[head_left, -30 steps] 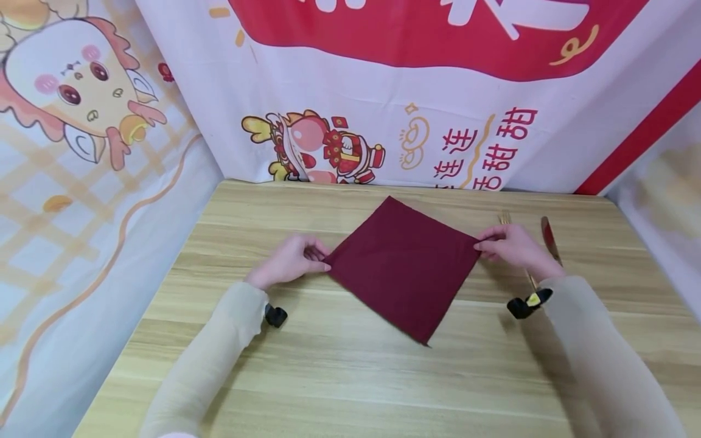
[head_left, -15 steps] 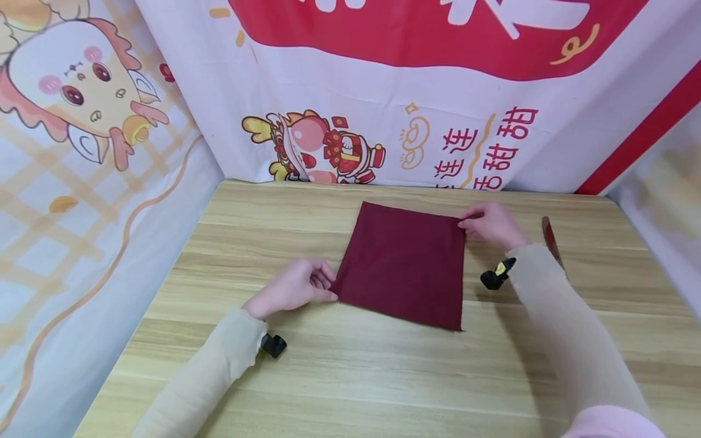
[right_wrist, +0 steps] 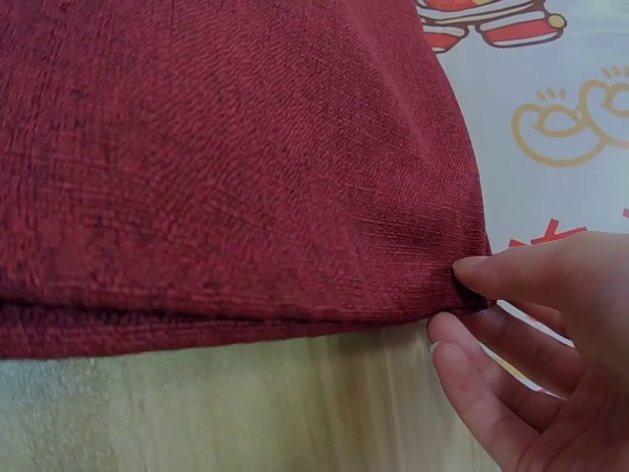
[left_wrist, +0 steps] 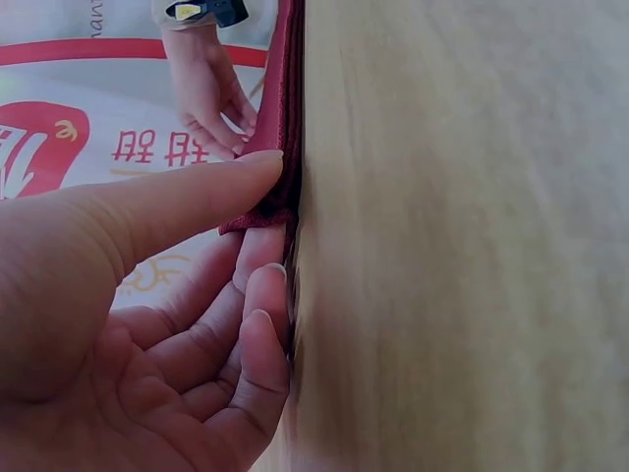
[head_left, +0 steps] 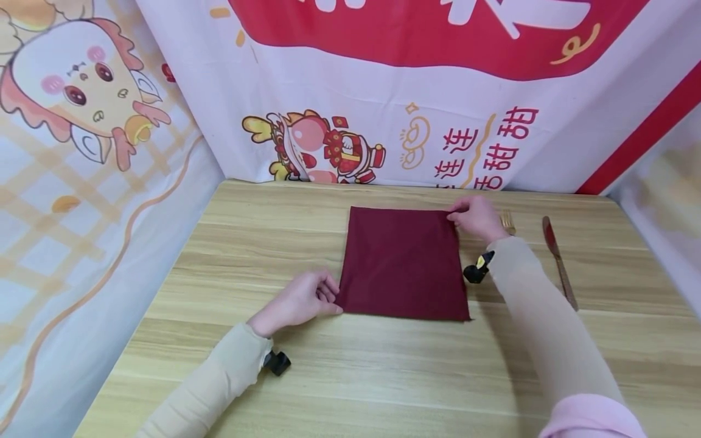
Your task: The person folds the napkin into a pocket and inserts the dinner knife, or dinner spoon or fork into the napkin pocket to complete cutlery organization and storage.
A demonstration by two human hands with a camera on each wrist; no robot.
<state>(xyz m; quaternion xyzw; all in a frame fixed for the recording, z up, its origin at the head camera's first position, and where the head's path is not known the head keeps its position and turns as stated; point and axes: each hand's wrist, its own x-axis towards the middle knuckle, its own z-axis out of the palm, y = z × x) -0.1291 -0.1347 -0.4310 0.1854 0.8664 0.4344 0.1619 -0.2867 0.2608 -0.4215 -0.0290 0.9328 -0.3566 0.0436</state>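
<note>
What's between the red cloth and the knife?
A fork, mostly hidden by the right hand, lies between the cloth and knife; head view.

A staged tabletop booth: wooden table (head_left: 350, 377) walled in by festive cartoon banners (head_left: 383, 109).

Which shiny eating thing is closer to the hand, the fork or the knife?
The fork. Its gold prongs peek out right beside the right hand, while the knife lies farther off.
</note>
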